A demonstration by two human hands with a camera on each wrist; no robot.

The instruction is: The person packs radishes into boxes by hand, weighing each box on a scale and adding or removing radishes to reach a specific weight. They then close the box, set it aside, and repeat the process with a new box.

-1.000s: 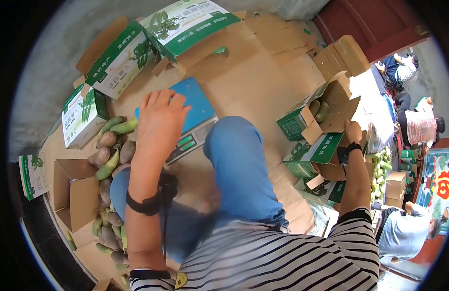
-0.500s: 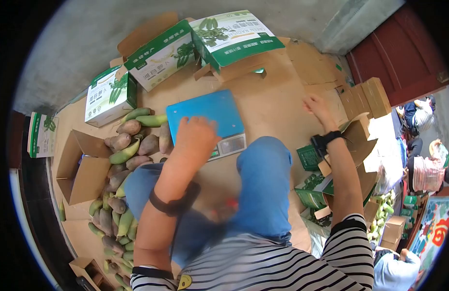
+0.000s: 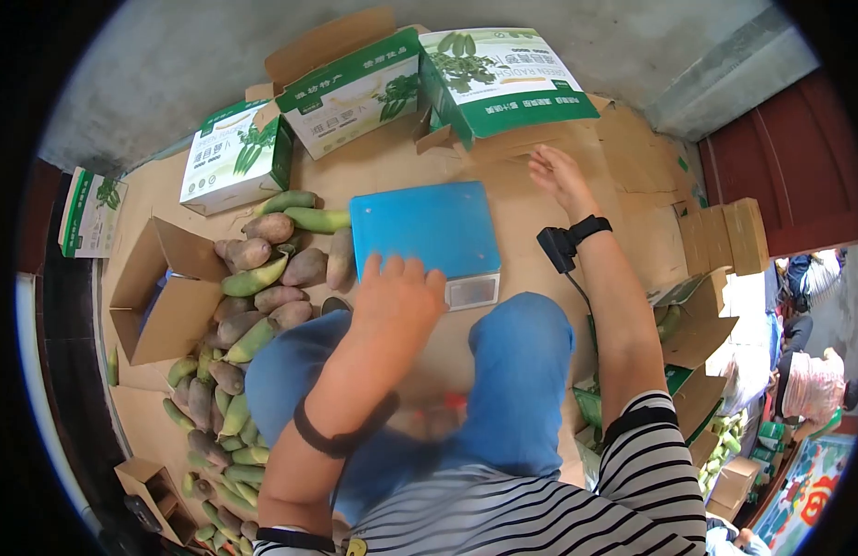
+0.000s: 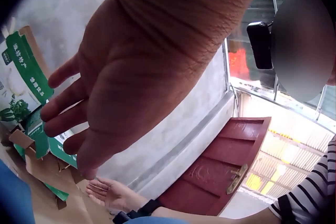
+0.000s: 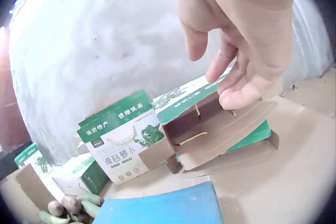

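Note:
My left hand [image 3: 398, 301] hovers at the near edge of a blue-topped scale [image 3: 424, 227], its fingertips overlapping the plate in the head view. In the left wrist view the fingers of this hand [image 4: 131, 82] are loosely extended, holding nothing. Farther right, my right hand [image 3: 560, 178] is raised with relaxed, slightly bent fingers and nothing in them. It is nearest to an open-fronted green and white radish carton [image 3: 512, 79]. From the right wrist, that carton [image 5: 194, 129] appears below the fingers, its flaps and cord handles showing inside.
Green radishes and brownish roots [image 3: 304, 267] are piled left of the scale. More printed cartons [image 3: 355, 102] stand along the wall. An open brown box [image 3: 183, 310] is at far left; other opened boxes [image 3: 702, 338] are at right. Several people are beyond the doorway.
My right hand has left the opened box at right and swung forward and left toward the rear carton. The left hand has drawn back from the middle of the scale plate to its near edge.

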